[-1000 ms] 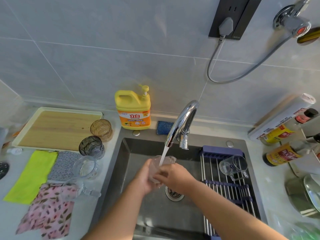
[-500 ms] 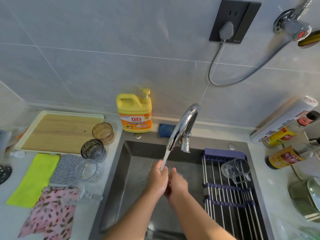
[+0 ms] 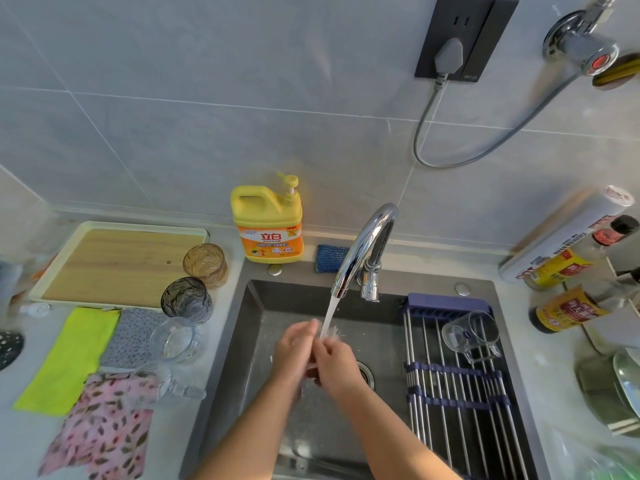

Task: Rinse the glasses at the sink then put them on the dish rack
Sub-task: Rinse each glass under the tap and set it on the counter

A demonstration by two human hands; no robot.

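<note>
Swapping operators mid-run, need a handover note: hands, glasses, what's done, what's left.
Right hand grips a clear glass, mostly hidden, under the running tap; left hand is against it, grip unclear.
Done: one mug lies on the dish rack.
Left: finish rinsing and rack it, then the amber glass, grey glass, clear cup and tipped glass, all left of the sink.

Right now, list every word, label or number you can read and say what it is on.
"立白": orange label of the yellow detergent bottle.
Labels on the sauce bottles: blurred, unreadable.
Red lettering on the white roll box: unreadable.
Blue logo on the clear glass: too small.
</note>
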